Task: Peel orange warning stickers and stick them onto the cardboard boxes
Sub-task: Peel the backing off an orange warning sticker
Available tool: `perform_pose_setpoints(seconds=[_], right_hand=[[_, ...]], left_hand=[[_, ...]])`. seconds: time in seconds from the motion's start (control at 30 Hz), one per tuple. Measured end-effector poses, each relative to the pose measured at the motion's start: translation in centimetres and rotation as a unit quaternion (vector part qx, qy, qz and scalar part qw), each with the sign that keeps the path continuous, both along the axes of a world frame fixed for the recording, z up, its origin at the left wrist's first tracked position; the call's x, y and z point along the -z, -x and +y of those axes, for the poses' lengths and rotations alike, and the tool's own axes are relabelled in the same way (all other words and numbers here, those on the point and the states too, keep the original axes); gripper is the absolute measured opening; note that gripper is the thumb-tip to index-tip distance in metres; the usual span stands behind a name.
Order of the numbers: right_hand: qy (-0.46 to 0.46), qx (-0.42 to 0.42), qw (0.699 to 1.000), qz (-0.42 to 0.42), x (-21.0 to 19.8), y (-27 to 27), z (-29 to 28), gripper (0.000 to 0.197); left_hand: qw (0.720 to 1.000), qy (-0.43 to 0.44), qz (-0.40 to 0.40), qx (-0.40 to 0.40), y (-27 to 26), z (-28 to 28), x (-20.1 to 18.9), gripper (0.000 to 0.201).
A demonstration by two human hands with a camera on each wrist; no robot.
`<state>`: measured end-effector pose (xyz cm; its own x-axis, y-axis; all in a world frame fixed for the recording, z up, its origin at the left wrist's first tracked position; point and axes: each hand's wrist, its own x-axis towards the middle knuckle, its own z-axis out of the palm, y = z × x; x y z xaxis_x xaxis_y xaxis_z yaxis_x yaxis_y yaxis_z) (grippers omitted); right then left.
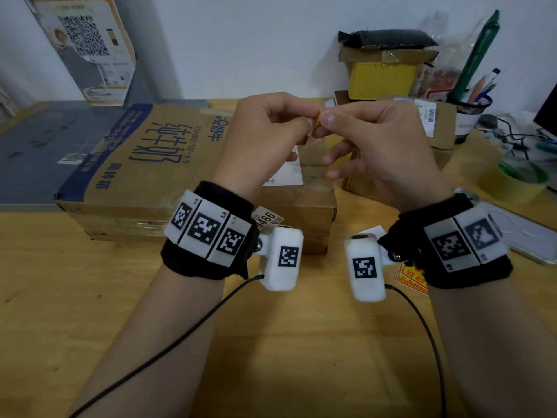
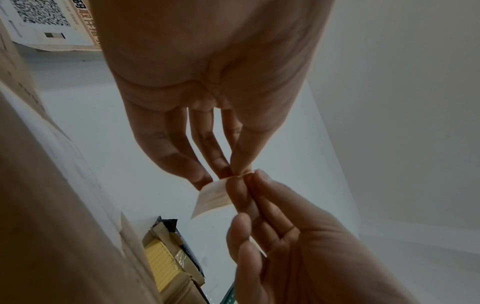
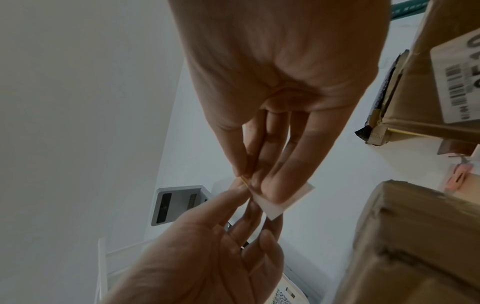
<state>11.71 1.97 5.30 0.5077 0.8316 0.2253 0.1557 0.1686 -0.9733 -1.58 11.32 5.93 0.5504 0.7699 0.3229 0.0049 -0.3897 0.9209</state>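
Observation:
Both hands are raised above the boxes and meet at one small orange sticker [image 1: 316,121]. My left hand [image 1: 309,125] pinches its edge between thumb and fingertips, and my right hand [image 1: 328,119] pinches the same edge from the other side. In the left wrist view the sticker's pale backing [image 2: 212,197] hangs below the pinch. The right wrist view shows it as a white sheet [image 3: 287,200] behind my right fingers. A large cardboard box [image 1: 135,176] with blue print lies at the left, with a smaller box [image 1: 304,203] beneath my hands. Another orange sticker [image 1: 411,280] lies on the table under my right wrist.
A third cardboard box [image 1: 441,131] with a barcode label sits at the right, behind it a stack of small boxes [image 1: 382,73]. A pen cup [image 1: 470,113], a tape roll [image 1: 518,182] and cables crowd the right edge. The wooden table [image 1: 271,342] lies under my forearms.

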Motion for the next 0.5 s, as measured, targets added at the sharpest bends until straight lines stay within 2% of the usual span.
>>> perform_pose_setpoints(seconds=[0.5], right_hand=[[-0.001, -0.009, 1.000, 0.023, -0.02, -0.06, -0.04, 0.016]], left_hand=[[1.000, -0.004, -0.006, 0.004, 0.07, -0.42, -0.15, 0.020]])
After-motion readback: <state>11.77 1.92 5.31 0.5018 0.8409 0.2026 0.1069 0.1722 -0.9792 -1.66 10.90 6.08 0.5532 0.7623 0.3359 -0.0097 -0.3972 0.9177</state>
